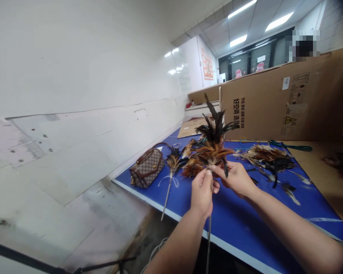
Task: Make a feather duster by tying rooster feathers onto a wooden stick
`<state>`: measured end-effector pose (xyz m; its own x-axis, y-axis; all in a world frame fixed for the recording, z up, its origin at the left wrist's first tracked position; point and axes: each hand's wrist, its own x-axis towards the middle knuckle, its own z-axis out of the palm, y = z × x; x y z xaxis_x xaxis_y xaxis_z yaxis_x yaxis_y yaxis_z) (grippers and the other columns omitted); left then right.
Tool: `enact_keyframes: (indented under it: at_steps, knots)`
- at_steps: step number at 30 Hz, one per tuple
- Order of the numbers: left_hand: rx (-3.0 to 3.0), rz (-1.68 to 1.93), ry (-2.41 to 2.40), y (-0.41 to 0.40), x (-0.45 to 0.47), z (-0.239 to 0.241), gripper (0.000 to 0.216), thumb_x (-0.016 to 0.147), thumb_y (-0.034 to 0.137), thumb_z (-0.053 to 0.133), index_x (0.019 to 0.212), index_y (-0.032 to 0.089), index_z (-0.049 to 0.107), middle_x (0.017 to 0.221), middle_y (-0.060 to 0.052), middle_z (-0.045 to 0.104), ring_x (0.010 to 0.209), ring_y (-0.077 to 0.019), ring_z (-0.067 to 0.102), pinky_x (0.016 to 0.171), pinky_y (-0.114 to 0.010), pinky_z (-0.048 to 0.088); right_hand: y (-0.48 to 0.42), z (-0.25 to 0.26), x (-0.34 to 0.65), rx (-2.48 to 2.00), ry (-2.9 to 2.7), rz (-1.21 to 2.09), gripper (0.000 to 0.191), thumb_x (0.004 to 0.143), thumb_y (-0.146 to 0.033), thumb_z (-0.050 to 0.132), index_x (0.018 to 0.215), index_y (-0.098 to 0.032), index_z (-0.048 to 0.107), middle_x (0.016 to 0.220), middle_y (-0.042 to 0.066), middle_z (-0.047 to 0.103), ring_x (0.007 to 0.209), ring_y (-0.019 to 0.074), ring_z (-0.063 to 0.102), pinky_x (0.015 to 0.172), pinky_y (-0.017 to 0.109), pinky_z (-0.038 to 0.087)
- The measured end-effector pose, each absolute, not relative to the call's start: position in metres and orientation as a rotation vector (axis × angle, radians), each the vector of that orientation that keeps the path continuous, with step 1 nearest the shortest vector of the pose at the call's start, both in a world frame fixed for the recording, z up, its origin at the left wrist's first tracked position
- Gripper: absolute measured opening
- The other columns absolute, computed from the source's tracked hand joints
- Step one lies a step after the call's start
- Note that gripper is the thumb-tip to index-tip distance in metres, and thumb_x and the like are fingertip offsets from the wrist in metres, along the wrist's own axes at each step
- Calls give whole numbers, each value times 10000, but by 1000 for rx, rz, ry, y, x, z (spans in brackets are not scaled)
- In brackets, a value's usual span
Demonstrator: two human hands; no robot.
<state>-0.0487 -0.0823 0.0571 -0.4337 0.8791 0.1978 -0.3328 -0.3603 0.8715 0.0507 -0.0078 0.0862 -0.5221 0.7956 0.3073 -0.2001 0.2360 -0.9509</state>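
My left hand (202,192) is closed round a thin stick (208,236) that hangs down past the table edge. On the stick's top sits a bunch of brown and black feathers (213,146). My right hand (236,178) pinches the base of that bunch, just beside my left hand. Both hands are raised a little over the blue table (237,224).
A finished feather stick (171,171) lies on the table to the left, beside a small brown handbag (147,167). Loose feathers (267,158) are piled at the right. A big cardboard box (286,99) stands behind. A white wall runs along the left.
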Motion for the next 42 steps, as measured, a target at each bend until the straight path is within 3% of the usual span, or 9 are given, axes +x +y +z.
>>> enact_keyframes:
  at_steps: [4, 12, 20, 26, 31, 36, 42]
  knots:
    - [743, 1764, 886, -85, -53, 50, 416, 861, 531, 714, 854, 140, 573, 709, -15, 594, 530, -92, 502, 488, -228, 287, 2, 77, 53, -575, -1689, 1434, 469, 755, -591, 808, 690, -170, 610, 506, -39, 516, 416, 84, 394, 390, 223, 296]
    - [789, 1475, 666, -88, -74, 49, 414, 901, 536, 670, 965, 135, 589, 714, -23, 606, 473, -89, 487, 465, -224, 253, 11, 80, 62, -448, -1848, 1508, 434, 796, -529, 800, 665, -167, 600, 493, -51, 495, 405, 80, 412, 393, 222, 305]
    - [804, 1270, 513, -86, -86, 51, 475, 926, 544, 621, 1006, 78, 670, 746, -55, 609, 472, -87, 469, 479, -249, 284, 11, 84, 68, -325, -1895, 1582, 381, 826, -448, 800, 673, -156, 607, 572, -20, 567, 443, 84, 455, 406, 220, 329]
    - [793, 1035, 349, -80, -88, 44, 452, 823, 539, 728, 983, 119, 682, 612, 12, 513, 356, -35, 263, 376, -221, 112, 12, 81, 68, -246, -1843, 1693, 426, 759, -432, 853, 623, -173, 543, 518, -40, 512, 419, 77, 409, 395, 220, 295]
    - [725, 1194, 317, -82, -79, 44, 300, 809, 388, 789, 906, 144, 646, 578, 70, 392, 395, -13, 135, 383, -188, 54, 15, 75, 67, -226, -1768, 1777, 413, 760, -439, 856, 636, -157, 580, 541, -44, 499, 445, 65, 389, 422, 216, 292]
    - [762, 1324, 358, -87, -77, 53, 285, 857, 387, 760, 900, 139, 626, 603, 50, 458, 412, -21, 187, 388, -176, 112, 10, 75, 60, -320, -1654, 1767, 398, 727, -427, 887, 693, -165, 590, 578, -35, 536, 465, 76, 426, 426, 210, 317]
    - [834, 1557, 604, -89, -74, 65, 363, 837, 455, 780, 860, 136, 609, 596, 29, 525, 401, -16, 261, 404, -175, 165, -4, 84, 52, -435, -1563, 1536, 371, 685, -396, 919, 708, -179, 619, 563, -49, 524, 469, 75, 413, 432, 215, 330]
